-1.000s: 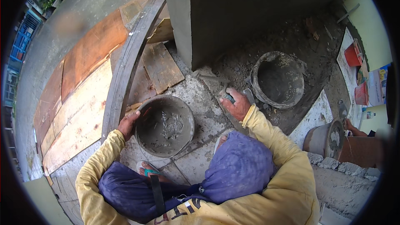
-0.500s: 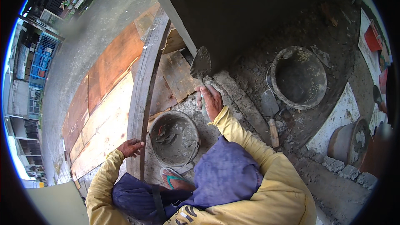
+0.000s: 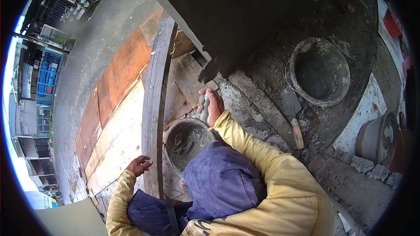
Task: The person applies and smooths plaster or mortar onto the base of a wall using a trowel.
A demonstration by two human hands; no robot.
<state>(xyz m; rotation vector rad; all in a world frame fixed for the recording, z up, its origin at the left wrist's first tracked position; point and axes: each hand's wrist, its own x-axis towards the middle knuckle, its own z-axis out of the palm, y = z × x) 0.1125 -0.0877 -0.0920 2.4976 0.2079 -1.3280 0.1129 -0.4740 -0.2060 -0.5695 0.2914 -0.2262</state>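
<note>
My right hand [image 3: 213, 107] grips the handle of a trowel [image 3: 208, 72]. Its mortar-coated blade points away from me, at the lower corner of a dark grey wall or column [image 3: 258, 13]; whether it touches cannot be told. Below that hand stands a bucket [image 3: 169, 148] with wet grey mortar inside, partly hidden by my knee. My left hand [image 3: 139, 165] is empty, fingers loosely apart, beside a long wooden beam [image 3: 153, 118].
A larger mortar-caked tub [image 3: 345, 76] stands at the right. Near it lie a second trowel [image 3: 290, 102] with a wooden handle and a concrete strip [image 3: 258, 100]. Plywood sheets [image 3: 124, 63] cover ground left of the beam. A round pot-like container [image 3: 369, 137] sits far right.
My right hand and the trowel have moved slightly left and nearer me, with the blade now at the wall's lower corner. The view has shifted a little; my knee covers more of the bucket.
</note>
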